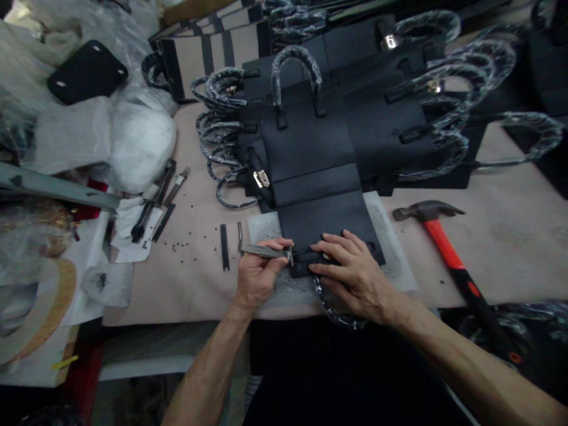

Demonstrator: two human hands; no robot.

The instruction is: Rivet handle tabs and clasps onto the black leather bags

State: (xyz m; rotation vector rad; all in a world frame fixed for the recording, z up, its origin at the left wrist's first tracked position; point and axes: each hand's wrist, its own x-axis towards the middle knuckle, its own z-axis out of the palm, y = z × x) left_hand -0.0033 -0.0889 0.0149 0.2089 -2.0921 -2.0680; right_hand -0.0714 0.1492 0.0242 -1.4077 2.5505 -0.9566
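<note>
A black leather bag panel (326,222) lies on a grey stone slab (261,228) at the table's near edge. My left hand (257,275) is closed around a flat metal tool (265,251), whose tip meets a small strap tab at the panel's lower edge. My right hand (355,272) presses that tab and the panel down with its fingers flat and spread. A plastic-wrapped handle (337,313) hangs off the table edge below my right hand.
Stacked black bags with wrapped handles (377,112) fill the table behind the panel. A red-handled hammer (448,248) lies to the right. Hand tools (153,204), two thin metal strips (224,245) and small black scraps lie to the left, beside white plastic bags (137,139).
</note>
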